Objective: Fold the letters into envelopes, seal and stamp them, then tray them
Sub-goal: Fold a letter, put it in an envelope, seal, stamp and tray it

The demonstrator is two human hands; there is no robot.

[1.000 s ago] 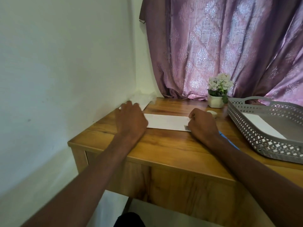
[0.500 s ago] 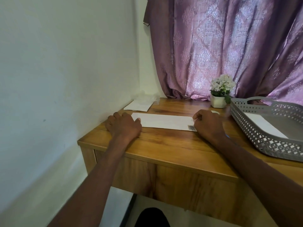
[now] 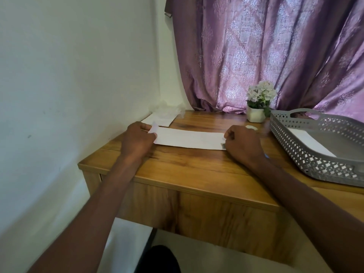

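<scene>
Envelope (image 3: 189, 139), long and white, lies flat on the wooden table (image 3: 197, 170) between my two hands, its long side facing me. My left hand (image 3: 137, 139) rests at the left end with thumb and fingers pinched on a small raised flap or corner there; my right hand (image 3: 243, 145) is curled loosely over the right end, pressing where a small dark mark, possibly a stamp, shows at the near corner. I cannot tell whether the letter is already inside or the flap glued. One white envelope (image 3: 311, 143) already lies in the grey perforated tray (image 3: 315, 164) at right, so I judge at least one piece complete. A small stack of white paper (image 3: 158, 120) under clear wrapping waits in the far left corner, suggesting more items remain. For the current piece, sealing, checking the stamp and traying appear outstanding.
</scene>
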